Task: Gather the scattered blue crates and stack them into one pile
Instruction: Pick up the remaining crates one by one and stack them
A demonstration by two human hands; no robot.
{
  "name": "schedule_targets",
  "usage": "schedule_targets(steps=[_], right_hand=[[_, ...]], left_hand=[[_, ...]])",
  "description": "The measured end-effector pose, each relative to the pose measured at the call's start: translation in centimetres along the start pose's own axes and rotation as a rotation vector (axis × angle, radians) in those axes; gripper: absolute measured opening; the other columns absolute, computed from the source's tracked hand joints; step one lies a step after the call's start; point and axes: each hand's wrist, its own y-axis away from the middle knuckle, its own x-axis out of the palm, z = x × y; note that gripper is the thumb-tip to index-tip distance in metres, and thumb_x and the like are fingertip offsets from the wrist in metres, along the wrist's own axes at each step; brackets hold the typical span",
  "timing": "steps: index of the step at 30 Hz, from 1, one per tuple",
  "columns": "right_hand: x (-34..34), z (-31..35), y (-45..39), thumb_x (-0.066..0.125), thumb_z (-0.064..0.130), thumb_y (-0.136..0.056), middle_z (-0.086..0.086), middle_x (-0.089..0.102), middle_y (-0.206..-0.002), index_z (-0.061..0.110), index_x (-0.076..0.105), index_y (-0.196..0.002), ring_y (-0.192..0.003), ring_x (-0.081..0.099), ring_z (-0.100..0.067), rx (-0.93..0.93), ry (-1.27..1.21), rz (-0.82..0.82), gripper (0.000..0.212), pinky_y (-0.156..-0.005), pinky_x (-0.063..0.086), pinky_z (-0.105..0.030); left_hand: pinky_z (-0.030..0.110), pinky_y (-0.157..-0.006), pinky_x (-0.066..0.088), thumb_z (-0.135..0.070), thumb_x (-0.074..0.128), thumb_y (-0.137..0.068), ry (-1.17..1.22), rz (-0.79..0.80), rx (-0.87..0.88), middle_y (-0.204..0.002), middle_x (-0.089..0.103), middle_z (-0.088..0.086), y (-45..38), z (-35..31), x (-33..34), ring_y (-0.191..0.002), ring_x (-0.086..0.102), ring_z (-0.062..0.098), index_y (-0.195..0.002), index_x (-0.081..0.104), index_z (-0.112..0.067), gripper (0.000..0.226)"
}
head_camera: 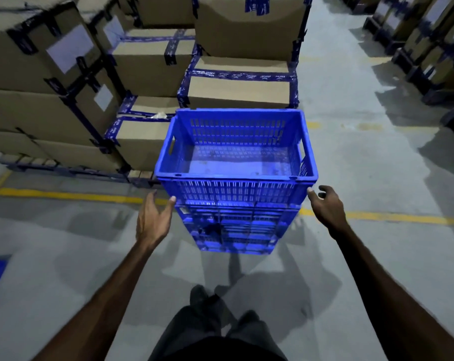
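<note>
Hands, left [153,220] and right [325,207], fingers loose, flanking crate stack [236,188] (labels unreadable).

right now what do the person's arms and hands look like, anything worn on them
Both arms are bare to the frame's edge: no sleeves show. The left hand and right hand wear no gloves, and no watch, band or ring is visible on wrists or fingers.

The top crate [236,155] at my twelve o'clock is bright blue, its walls a grid of small slots; the stack [236,225] below is the same blue. The floor [351,165] is grey with a yellow line [69,196]. At ten o'clock, brown cardboard boxes [150,63] carry dark blue tape and white labels.
</note>
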Motion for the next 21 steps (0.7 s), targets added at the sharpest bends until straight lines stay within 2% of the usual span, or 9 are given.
schedule_targets(steps=[2,5,7,13,17,21], right_hand=[[0.9,-0.5,1.6,0.06,0.051,-0.097,-0.019,0.061,-0.137,0.009,0.053,-0.14,-0.125,0.057,-0.037,0.036,-0.028,-0.001,0.06,-0.103,0.046,-0.045],[2.2,-1.6,4.7,0.06,0.051,-0.097,-0.017,0.063,-0.135,0.011,0.053,-0.14,-0.124,0.059,-0.036,0.053,-0.023,0.016,0.059,-0.103,0.047,-0.045],[3.0,-2.3,6.8,0.06,0.049,-0.098,-0.017,0.064,-0.134,0.011,0.053,-0.139,-0.122,0.06,-0.036,0.03,-0.02,0.021,0.057,-0.101,0.047,-0.043],[5.2,-2.6,14.0,0.063,0.043,-0.098,-0.013,0.064,-0.136,0.011,0.055,-0.136,-0.121,0.063,-0.029,-0.163,-0.026,0.029,0.051,-0.098,0.05,-0.041],[8.1,-1.2,20.2,0.066,0.034,-0.098,-0.011,0.065,-0.135,0.008,0.058,-0.135,-0.123,0.062,-0.025,-0.305,-0.021,0.042,0.046,-0.104,0.049,-0.042],[11.5,0.2,27.7,0.068,0.032,-0.098,-0.007,0.063,-0.139,0.008,0.057,-0.139,-0.126,0.061,-0.02,-0.359,-0.059,0.061,0.049,-0.11,0.046,-0.044]], left_hand=[[0.048,-0.111,0.04,-0.068,0.055,-0.092,-0.012,0.016,-0.013,-0.154,0.049,0.008,1.6,0.9,0.0,-0.139,0.048,0.031,-0.151,0.042,-0.021,0.077],[0.048,-0.112,0.041,-0.074,0.052,-0.087,-0.002,0.045,-0.017,-0.154,0.048,0.006,4.2,2.5,-0.2,-0.139,0.048,0.029,-0.152,0.041,-0.022,0.084],[0.048,-0.112,0.042,-0.069,0.055,-0.089,0.008,0.057,-0.008,-0.154,0.049,0.007,5.9,3.5,-0.3,-0.138,0.049,0.029,-0.152,0.041,-0.022,0.08],[0.047,-0.114,0.041,-0.048,0.066,-0.095,0.104,0.08,0.097,-0.155,0.047,0.003,11.0,5.2,-2.2,-0.14,0.047,0.023,-0.152,0.043,-0.023,0.067],[0.046,-0.115,0.04,-0.048,0.066,-0.095,0.123,0.054,0.161,-0.156,0.046,-0.001,14.8,8.0,-6.3,-0.141,0.046,0.019,-0.152,0.042,-0.026,0.066],[0.045,-0.116,0.039,-0.048,0.065,-0.096,0.16,0.013,0.177,-0.156,0.045,-0.005,19.3,11.7,-11.4,-0.142,0.044,0.017,-0.153,0.041,-0.029,0.065]])
